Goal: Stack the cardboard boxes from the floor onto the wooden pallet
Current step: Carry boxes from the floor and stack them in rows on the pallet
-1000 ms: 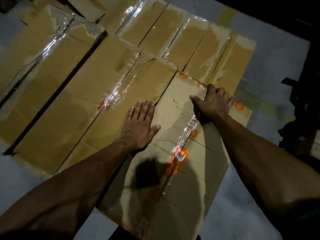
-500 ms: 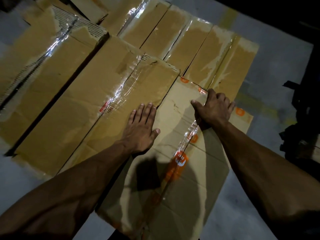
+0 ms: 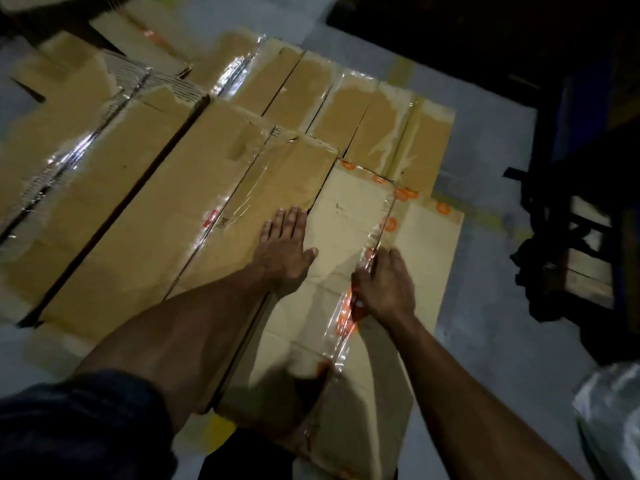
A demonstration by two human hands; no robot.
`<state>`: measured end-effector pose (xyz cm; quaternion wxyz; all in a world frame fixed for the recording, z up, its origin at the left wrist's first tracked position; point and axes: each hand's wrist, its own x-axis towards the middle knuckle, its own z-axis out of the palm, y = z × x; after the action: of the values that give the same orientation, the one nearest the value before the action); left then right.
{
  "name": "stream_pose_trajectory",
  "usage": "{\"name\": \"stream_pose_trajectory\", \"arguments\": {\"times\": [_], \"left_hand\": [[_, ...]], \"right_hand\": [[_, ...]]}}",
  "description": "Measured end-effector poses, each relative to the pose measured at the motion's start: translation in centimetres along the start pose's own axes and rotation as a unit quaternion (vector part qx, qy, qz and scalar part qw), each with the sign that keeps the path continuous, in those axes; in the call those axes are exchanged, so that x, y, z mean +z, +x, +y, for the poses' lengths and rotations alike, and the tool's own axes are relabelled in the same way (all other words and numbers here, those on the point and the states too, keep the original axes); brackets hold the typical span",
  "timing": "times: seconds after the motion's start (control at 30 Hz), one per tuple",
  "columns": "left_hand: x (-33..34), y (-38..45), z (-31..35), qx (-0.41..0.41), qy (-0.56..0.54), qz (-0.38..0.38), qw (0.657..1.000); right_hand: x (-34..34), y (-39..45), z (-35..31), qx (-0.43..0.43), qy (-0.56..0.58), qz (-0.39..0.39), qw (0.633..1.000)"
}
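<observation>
Flattened cardboard boxes are pressed down by two bare hands on a grey floor [image 3: 491, 258].

A spread of flattened brown cardboard boxes [image 3: 131, 188] is laid side by side across the floor, shiny tape along the seams. Nearest lies a paler flattened box [image 3: 349, 220] with orange-printed tape. The left hand [image 3: 285, 249] is laid flat, fingers straight, across the seam between it and its brown neighbour. The right hand [image 3: 382, 285] is curled over the pale box's taped seam.
</observation>
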<state>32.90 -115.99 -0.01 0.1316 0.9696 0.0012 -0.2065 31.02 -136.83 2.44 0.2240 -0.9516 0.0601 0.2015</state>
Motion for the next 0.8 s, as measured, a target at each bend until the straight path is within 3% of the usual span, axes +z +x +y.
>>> {"name": "stream_pose_trajectory", "arguments": {"times": [0.13, 0.4, 0.8], "left_hand": [[-1.8, -1.8, 0.4, -0.014, -0.05, -0.058, 0.997], [0.2, -16.0, -0.7, -0.099, -0.255, -0.051, 0.961], [2.6, -42.2, -7.4, -0.163, -0.287, 0.034, 0.943]], "right_hand": [[2.2, -8.8, 0.8, 0.042, 0.056, -0.027, 0.997], [2.3, -20.2, -1.1, 0.058, 0.143, -0.013, 0.988], [7.2, -36.4, -4.8, -0.031, 0.133, -0.053, 0.989]]}}
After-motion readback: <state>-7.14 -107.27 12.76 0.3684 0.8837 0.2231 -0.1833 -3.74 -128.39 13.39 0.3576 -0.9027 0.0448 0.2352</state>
